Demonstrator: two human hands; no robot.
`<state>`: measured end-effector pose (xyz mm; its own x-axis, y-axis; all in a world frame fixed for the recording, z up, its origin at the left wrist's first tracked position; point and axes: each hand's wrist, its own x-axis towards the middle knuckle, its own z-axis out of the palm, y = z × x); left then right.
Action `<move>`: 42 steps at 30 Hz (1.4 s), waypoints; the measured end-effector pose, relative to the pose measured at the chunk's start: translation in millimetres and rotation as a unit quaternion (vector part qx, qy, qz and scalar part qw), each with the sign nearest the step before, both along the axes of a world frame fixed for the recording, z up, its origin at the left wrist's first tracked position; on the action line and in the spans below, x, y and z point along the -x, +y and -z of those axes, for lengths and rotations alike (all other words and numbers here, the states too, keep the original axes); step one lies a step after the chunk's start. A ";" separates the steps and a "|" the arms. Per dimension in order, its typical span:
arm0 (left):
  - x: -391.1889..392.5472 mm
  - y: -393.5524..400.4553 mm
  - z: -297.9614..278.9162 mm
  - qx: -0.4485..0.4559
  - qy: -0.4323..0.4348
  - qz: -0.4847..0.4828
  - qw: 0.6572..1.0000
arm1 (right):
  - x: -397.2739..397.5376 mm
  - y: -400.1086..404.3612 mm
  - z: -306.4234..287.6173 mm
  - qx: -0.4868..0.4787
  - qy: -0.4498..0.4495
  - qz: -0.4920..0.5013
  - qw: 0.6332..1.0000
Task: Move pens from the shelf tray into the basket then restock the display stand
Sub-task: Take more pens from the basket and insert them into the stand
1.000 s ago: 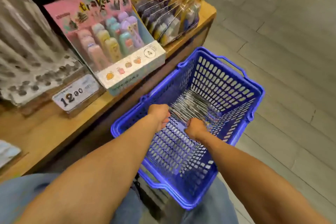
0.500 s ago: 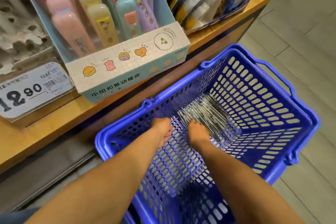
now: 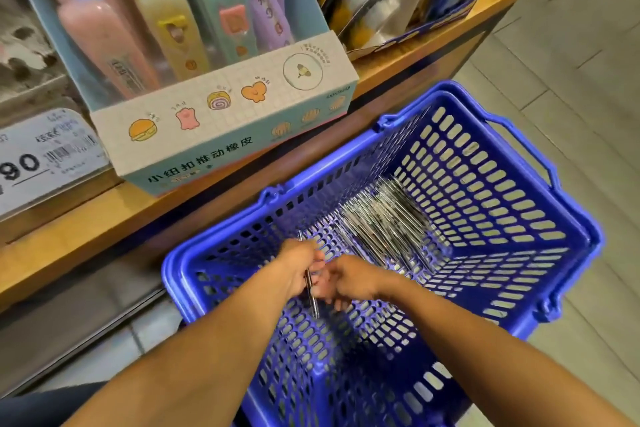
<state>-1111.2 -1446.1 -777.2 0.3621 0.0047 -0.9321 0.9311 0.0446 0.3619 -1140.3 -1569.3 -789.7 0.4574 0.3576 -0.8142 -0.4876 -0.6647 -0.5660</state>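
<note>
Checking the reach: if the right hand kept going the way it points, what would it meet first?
Probably the left hand and the pen it grips; the right hand points straight at them, though depth is unclear.

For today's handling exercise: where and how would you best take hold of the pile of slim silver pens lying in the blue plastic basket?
Probably grip the pile of slim silver pens across mid-length, coming from above through the open top of the blue plastic basket. The pens lie roughly parallel on the floor, so fingers closing across the barrels should gather several at once.
</note>
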 end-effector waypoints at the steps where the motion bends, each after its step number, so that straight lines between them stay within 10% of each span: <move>1: -1.4 0.2 2.4 -0.013 -0.010 -0.008 1.000 | -6.6 -5.5 4.0 0.025 -0.020 0.018 0.999; 5: -3.7 2.4 5.5 -0.026 -0.017 -0.018 0.999 | -21.9 -27.8 28.5 0.313 -0.201 0.012 0.928; 9: -3.6 0.3 5.6 -0.027 -0.013 -0.027 0.999 | -6.2 -22.2 47.9 0.393 -0.191 -0.118 0.892; 14: -4.4 1.6 9.0 -0.026 -0.005 -0.041 0.999 | -7.7 -19.2 45.5 0.357 -0.202 -0.127 0.903; 19: -5.0 -0.6 9.3 -0.015 -0.006 -0.050 0.999 | -14.4 -7.1 3.6 0.085 -0.075 0.034 0.993; 25: -6.1 -2.3 16.1 -0.034 -0.014 -0.048 0.998 | -9.8 -0.3 -4.7 -0.037 -0.016 0.084 0.996; 32: -3.9 -1.3 20.7 -0.051 0.005 -0.031 0.998 | -17.8 -27.1 39.1 0.334 -0.226 -0.071 0.912; 38: -2.9 -0.4 15.2 -0.031 0.021 -0.042 0.998 | -3.6 -23.6 58.1 0.384 -0.237 -0.196 0.870; 42: -3.0 0.6 17.7 -0.033 0.021 -0.038 0.998 | -11.9 -13.0 40.8 0.301 -0.204 -0.094 0.927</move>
